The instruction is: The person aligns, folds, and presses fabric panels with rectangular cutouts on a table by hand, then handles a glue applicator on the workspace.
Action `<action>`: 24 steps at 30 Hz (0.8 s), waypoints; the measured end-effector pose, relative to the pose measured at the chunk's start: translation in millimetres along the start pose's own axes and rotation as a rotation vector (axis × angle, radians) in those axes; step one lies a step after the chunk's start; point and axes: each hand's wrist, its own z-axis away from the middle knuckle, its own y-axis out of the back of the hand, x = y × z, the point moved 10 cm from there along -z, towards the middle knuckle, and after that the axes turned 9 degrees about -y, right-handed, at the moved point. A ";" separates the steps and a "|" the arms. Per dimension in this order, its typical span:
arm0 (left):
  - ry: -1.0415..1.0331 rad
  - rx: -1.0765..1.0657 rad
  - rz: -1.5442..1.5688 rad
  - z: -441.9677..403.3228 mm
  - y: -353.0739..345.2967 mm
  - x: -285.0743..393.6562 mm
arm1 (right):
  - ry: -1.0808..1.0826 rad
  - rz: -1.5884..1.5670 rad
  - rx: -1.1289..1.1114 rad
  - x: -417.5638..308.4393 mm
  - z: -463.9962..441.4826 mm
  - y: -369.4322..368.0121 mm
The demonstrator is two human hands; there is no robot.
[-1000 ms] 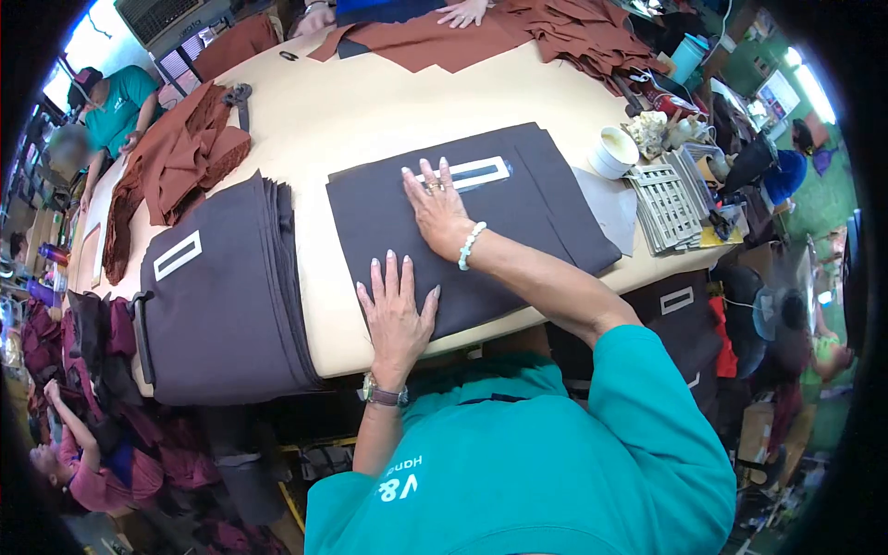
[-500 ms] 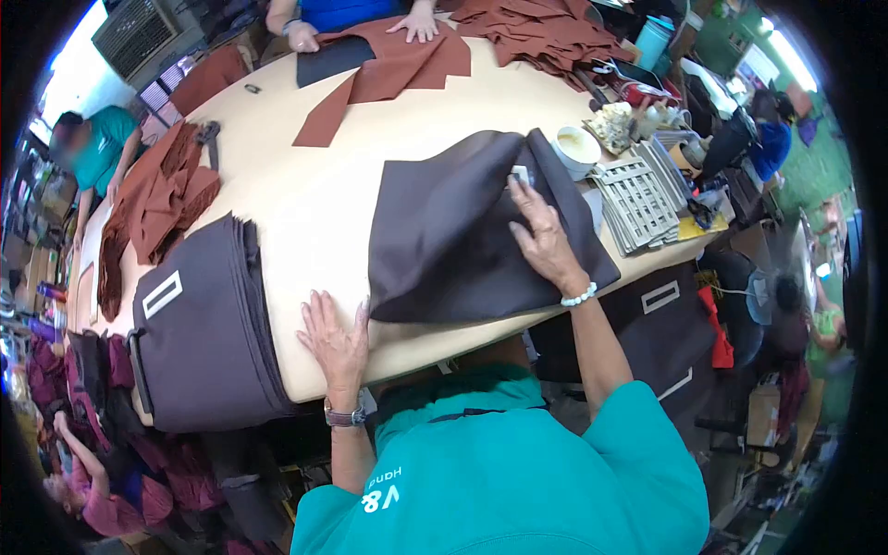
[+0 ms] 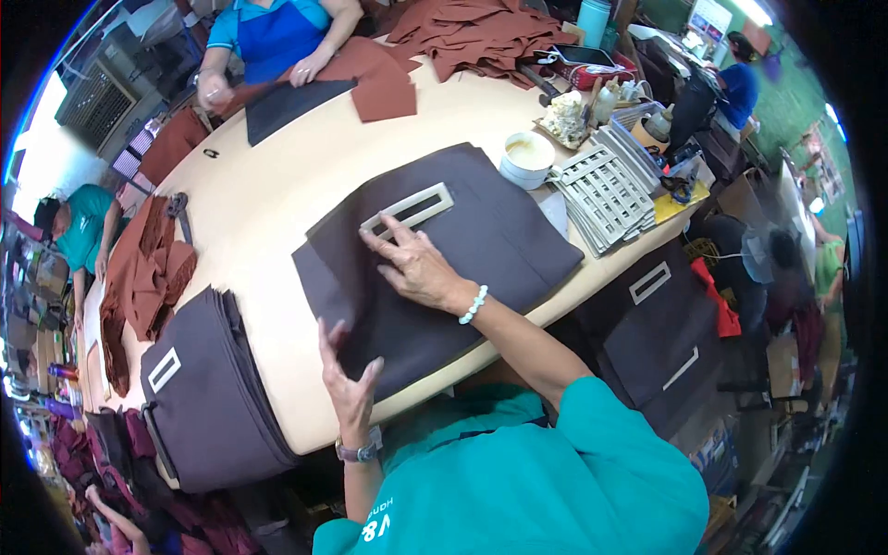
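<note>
A dark brown sheet of leather-like material [image 3: 481, 240] lies folded over on the table, with a cream rectangular frame [image 3: 435, 205] on its upper face. My right hand [image 3: 421, 268] rests on this sheet, fingers stretched and apart, the tips touching the frame's left end. At the sheet's lower left edge is my left hand [image 3: 351, 388], thumb and fingers spread, slightly blurred; whether it touches the sheet I cannot tell. To the left, a stack of similar dark brown sheets [image 3: 217, 398] carries another cream frame [image 3: 165, 369].
A white cup [image 3: 527, 160] with pale contents stands beyond the sheet, beside slotted cream pieces [image 3: 603, 199]. Rust-brown pieces [image 3: 153, 268] lie at the left. Across the table [image 3: 277, 203], a person in a blue apron [image 3: 277, 42] handles rust and black material.
The raised, curled sheet has come down flatter and left, exposing the whole frame. My right hand has moved left with it. My left hand has lifted from flat on the table to the sheet's edge.
</note>
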 end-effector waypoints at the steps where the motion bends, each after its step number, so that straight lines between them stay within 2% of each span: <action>1: -0.088 -0.007 -0.053 3.3 2.4 4.2 | -0.055 -0.049 -0.097 5.0 -2.6 -9.9; 4: -0.123 0.101 -0.460 9.0 7.5 18.7 | -0.024 0.074 -0.038 -0.9 -5.4 -16.3; 6: -0.376 0.160 -0.662 11.3 0.1 30.1 | -0.049 0.071 -0.051 1.5 -4.9 -29.4; 7: -0.404 0.064 -0.786 8.6 -11.2 32.6 | -0.054 0.075 -0.039 2.0 -3.3 -34.3; 8: -0.336 -0.041 -0.940 6.2 -23.9 31.0 | -0.048 0.076 -0.034 3.4 -2.7 -36.4; 10: 0.002 -0.306 -1.084 11.8 -29.1 -26.7 | -0.100 -0.025 -0.087 7.6 -9.7 -24.1; 11: -0.021 -0.297 -1.062 10.9 -27.9 -28.4 | -0.116 -0.079 -0.115 4.8 -16.4 -14.9; 13: -0.043 -0.271 -1.026 13.5 -25.6 -29.1 | -0.153 -0.264 0.196 23.6 -42.8 41.2; 15: -0.014 -0.297 -1.007 13.6 -25.6 -25.2 | -0.062 -0.316 0.617 41.9 -52.9 111.8; 16: -0.001 -0.309 -0.998 12.9 -25.8 -24.1 | -0.110 -0.195 0.593 45.0 -56.6 124.2; 19: -0.079 -0.075 -0.701 8.8 -5.9 -17.4 | -0.266 0.227 0.461 64.5 -38.5 145.3; 22: 0.218 -0.032 -1.028 2.9 25.1 -40.6 | -0.452 0.559 0.192 114.6 -5.6 106.8; 23: 0.121 0.050 -1.102 -1.2 24.8 -25.5 | -0.467 0.582 0.176 118.5 4.2 102.4; 24: 0.050 0.026 -0.982 -7.3 19.8 -23.2 | -0.447 0.648 0.251 119.4 13.1 97.7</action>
